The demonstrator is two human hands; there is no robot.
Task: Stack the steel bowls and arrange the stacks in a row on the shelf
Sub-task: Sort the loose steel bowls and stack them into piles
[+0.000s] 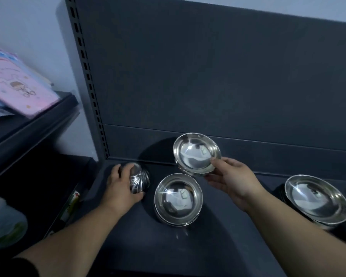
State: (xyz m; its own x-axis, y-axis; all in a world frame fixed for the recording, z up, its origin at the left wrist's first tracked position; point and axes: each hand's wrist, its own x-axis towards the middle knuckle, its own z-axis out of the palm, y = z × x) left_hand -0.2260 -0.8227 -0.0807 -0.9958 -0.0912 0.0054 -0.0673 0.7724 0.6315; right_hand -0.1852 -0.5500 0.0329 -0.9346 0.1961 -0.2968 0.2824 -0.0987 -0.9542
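While our right hand (231,182) pinches a raised bowl (197,154) by its rim, tilted just beyond the middle stack (178,198), we think for nesting | our left hand (122,182) grips an upturned fluted bowl (140,180) on the shelf (218,246), probably to turn it | another stack (317,200) waits at right.

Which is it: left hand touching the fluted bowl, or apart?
Touching. Head view: left hand grips the fluted bowl, fingers and thumb curled round it.
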